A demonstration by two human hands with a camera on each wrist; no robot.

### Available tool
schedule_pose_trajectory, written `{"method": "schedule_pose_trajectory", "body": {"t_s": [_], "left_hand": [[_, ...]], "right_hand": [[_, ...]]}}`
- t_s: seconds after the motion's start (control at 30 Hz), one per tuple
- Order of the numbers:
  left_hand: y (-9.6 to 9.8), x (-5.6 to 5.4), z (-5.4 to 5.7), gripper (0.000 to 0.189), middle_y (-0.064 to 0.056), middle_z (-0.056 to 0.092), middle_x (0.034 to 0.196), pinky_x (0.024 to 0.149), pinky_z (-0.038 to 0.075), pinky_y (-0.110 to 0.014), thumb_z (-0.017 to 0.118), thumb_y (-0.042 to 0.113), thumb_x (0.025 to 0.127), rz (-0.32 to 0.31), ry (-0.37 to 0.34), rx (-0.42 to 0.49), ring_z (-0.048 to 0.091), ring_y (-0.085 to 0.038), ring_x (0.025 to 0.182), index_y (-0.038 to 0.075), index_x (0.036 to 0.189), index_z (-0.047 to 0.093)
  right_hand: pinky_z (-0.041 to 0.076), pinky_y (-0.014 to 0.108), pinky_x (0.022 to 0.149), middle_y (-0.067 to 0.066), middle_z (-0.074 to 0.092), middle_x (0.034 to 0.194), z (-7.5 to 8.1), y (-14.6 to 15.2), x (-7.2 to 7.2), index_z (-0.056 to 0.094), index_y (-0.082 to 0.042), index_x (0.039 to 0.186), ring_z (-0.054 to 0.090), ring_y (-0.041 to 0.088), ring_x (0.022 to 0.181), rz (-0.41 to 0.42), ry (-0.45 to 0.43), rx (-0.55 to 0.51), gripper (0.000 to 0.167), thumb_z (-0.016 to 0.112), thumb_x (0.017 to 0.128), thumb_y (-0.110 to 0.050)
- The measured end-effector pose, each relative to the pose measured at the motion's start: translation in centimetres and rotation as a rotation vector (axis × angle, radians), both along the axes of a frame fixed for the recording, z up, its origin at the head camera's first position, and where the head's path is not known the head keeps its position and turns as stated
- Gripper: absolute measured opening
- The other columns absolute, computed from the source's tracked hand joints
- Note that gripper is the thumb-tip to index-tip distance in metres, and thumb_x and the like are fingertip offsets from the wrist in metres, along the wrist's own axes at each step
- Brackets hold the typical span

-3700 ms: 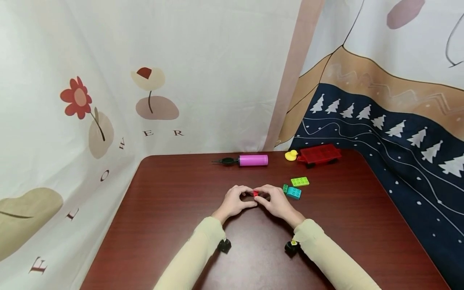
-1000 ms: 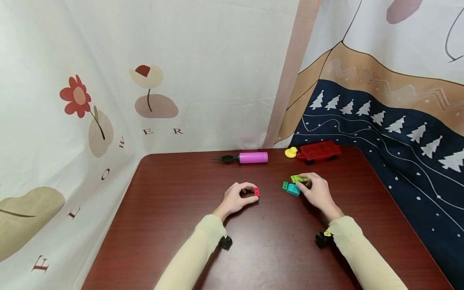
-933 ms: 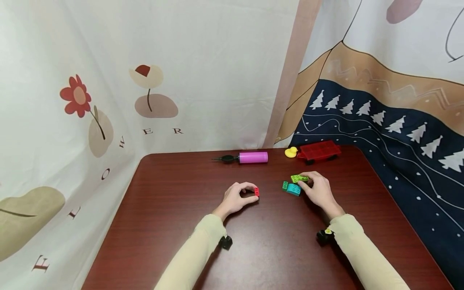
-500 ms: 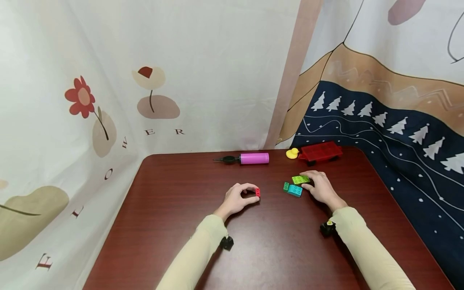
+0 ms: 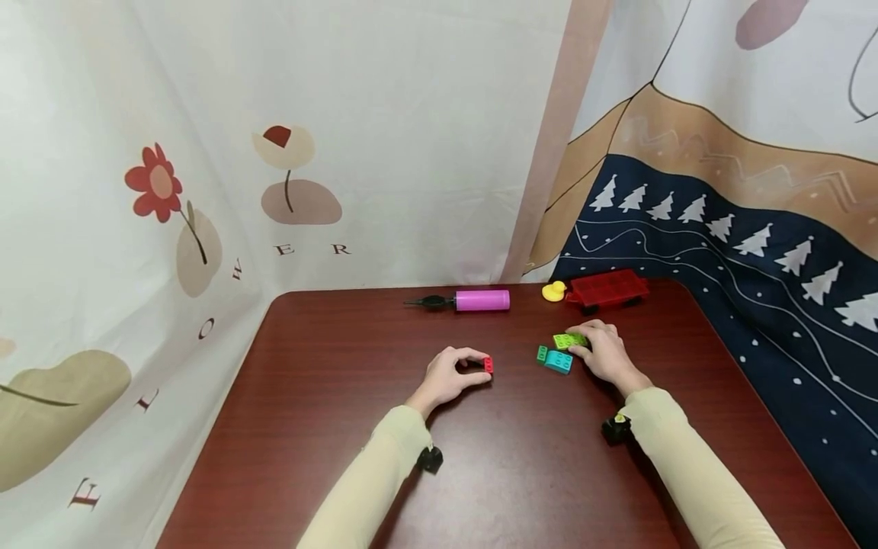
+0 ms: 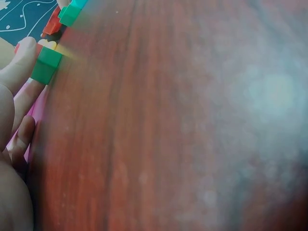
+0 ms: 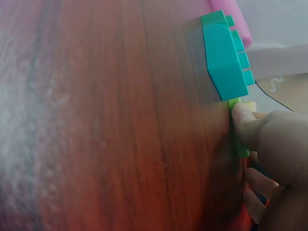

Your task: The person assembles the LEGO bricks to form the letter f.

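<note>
My left hand pinches a small red toy brick between thumb and fingers over the middle of the table. In the left wrist view a green brick sits directly beneath the red one. My right hand is at a lime green brick, its thumb on the near long side and fingers at the far side; the hand covers the brick's right end. Just in front lie a teal brick with a sloped side and a small green brick against its left end.
Along the back edge of the dark wooden table lie a purple hand pump with a black nozzle, a yellow rubber duck and a red toy wagon. Printed curtains hang behind the table.
Earlier both hands met at the red brick. The right hand has since let go and moved right to the lime green brick, while the left hand keeps its hold in place.
</note>
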State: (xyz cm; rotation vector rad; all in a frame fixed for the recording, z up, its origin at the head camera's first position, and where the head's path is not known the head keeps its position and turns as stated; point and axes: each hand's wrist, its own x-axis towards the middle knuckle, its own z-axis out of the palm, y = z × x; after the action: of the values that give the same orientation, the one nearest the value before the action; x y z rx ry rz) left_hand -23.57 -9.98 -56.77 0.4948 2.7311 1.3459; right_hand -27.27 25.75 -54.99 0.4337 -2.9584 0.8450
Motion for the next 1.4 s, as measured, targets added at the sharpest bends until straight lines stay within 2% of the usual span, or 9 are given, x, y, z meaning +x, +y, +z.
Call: {"method": "schedule_pose_trajectory", "body": {"t_s": [0.13, 0.33, 0.6, 0.77, 1.03, 1.2, 1.4], "left_hand": [[0.1, 0.1, 0.1, 0.034, 0.02, 0.074, 0.109, 0.088, 0.045, -0.033, 0.087, 0.043, 0.086, 0.0, -0.004, -0.002, 0.056, -0.01, 0.097, 0.035, 0.119, 0.079], [0.0, 0.0, 0.1, 0.034, 0.021, 0.074, 0.108, 0.087, 0.046, -0.033, 0.088, 0.043, 0.086, 0.001, 0.0, -0.01, 0.056, -0.009, 0.096, 0.036, 0.118, 0.079], [0.0, 0.0, 0.2, 0.033, 0.021, 0.075, 0.108, 0.087, 0.046, -0.032, 0.088, 0.042, 0.086, 0.002, -0.003, -0.006, 0.055, -0.009, 0.095, 0.035, 0.117, 0.079], [0.1, 0.1, 0.1, 0.034, 0.021, 0.074, 0.106, 0.087, 0.045, -0.033, 0.088, 0.042, 0.085, 0.001, -0.003, -0.013, 0.056, -0.009, 0.095, 0.035, 0.117, 0.08], [0.2, 0.0, -0.1, 0.034, 0.023, 0.075, 0.105, 0.087, 0.045, -0.033, 0.089, 0.042, 0.085, 0.009, 0.005, -0.012, 0.056, -0.009, 0.095, 0.036, 0.116, 0.08], [0.2, -0.1, 0.0, 0.034, 0.021, 0.076, 0.106, 0.086, 0.045, -0.032, 0.089, 0.042, 0.085, 0.004, 0.009, -0.014, 0.056, -0.009, 0.095, 0.034, 0.117, 0.08], [0.1, -0.2, -0.1, 0.035, 0.019, 0.075, 0.105, 0.085, 0.044, -0.033, 0.088, 0.044, 0.085, 0.006, 0.013, -0.021, 0.056, -0.009, 0.094, 0.032, 0.118, 0.08]], "right_hand": [[0.04, 0.066, 0.098, 0.029, 0.059, 0.133, 0.1, -0.1, 0.0, 0.07, 0.001, 0.129, 0.047, 0.049, 0.121, -0.006, 0.022, -0.014, 0.034, 0.074, 0.098, -0.012], [0.044, 0.062, 0.104, 0.027, 0.064, 0.126, 0.7, -0.5, 0.1, 0.069, 0.005, 0.126, 0.059, 0.044, 0.117, -0.001, 0.113, -0.094, 0.033, 0.075, 0.098, -0.01], [0.052, 0.052, 0.089, 0.021, 0.065, 0.121, 2.3, -2.4, 0.5, 0.07, 0.0, 0.131, 0.06, 0.034, 0.103, 0.043, 0.184, -0.168, 0.037, 0.078, 0.096, -0.009], [0.054, 0.047, 0.087, 0.017, 0.065, 0.117, 3.0, -4.1, 1.2, 0.072, -0.003, 0.128, 0.061, 0.029, 0.101, 0.102, 0.18, -0.189, 0.035, 0.08, 0.094, -0.01], [0.054, 0.044, 0.086, 0.01, 0.067, 0.119, 3.5, -6.8, 2.1, 0.071, -0.007, 0.127, 0.061, 0.023, 0.101, 0.21, 0.131, -0.167, 0.033, 0.079, 0.096, -0.014], [0.053, 0.047, 0.091, 0.007, 0.069, 0.119, 3.3, -8.5, 2.7, 0.07, -0.007, 0.13, 0.062, 0.022, 0.104, 0.296, 0.139, -0.167, 0.036, 0.079, 0.096, -0.016], [0.054, 0.041, 0.09, 0.001, 0.069, 0.117, 2.7, -10.0, 3.2, 0.071, -0.011, 0.129, 0.062, 0.015, 0.103, 0.367, 0.152, -0.169, 0.033, 0.077, 0.098, -0.018]]}}
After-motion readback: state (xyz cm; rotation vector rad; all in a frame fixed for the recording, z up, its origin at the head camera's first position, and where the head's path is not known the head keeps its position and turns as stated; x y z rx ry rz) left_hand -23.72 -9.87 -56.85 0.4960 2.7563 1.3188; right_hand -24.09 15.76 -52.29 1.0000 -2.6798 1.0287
